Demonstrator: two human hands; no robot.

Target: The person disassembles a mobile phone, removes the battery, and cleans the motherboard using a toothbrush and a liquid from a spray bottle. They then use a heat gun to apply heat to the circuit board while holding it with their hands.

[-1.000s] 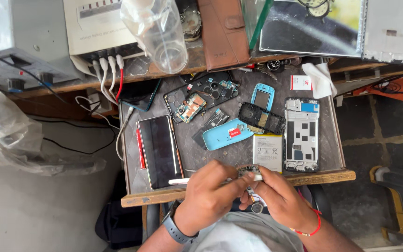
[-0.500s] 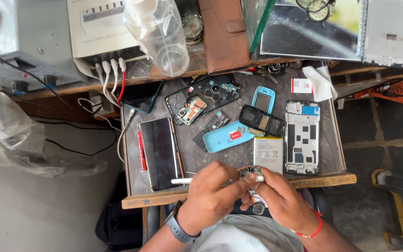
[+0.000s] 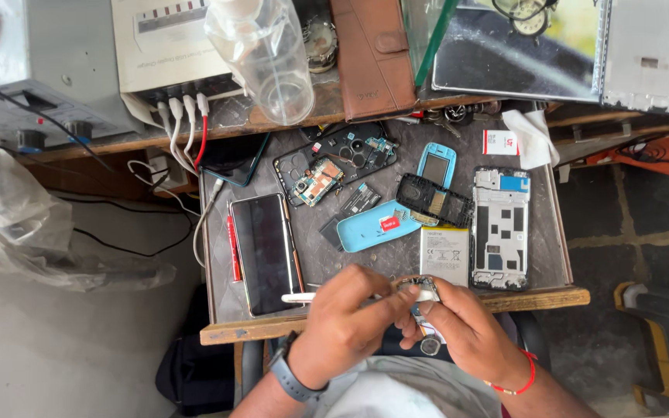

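Here, at the near edge of the work tray (image 3: 218, 310), a small phone part (image 3: 420, 290) is pinched between the two hands. The right hand (image 3: 466, 337) is curled closed around it from below, thumb and forefinger pressed onto its edges; the exact kind of the part cannot be told, as most of it is covered. The left hand (image 3: 346, 325) is closed narrowly on a thin white tool (image 3: 300, 297), held like a pen, with the tip brought to the part. A grey wristwatch (image 3: 286, 377) is worn on the left wrist and a red thread band (image 3: 516, 385) on the right.

The part is judged light, thin and fragile, likely with fine contacts, so it is best taken by its rim rather than its face. The tool is judged stiff and light, and is gripped near its working end.

Further out on the tray, a white phone battery (image 3: 444, 251) lies just beyond the fingers, with a stripped phone mid-frame (image 3: 501, 228) beside it to the right. A dark-screened smartphone (image 3: 265, 251) is laid to the left, a red pen (image 3: 234, 248) along its side. A light blue back cover (image 3: 377, 227) and an opened phone with a bare circuit board (image 3: 334, 162) lie in the middle. A clear plastic bottle (image 3: 265, 58) is seen above.
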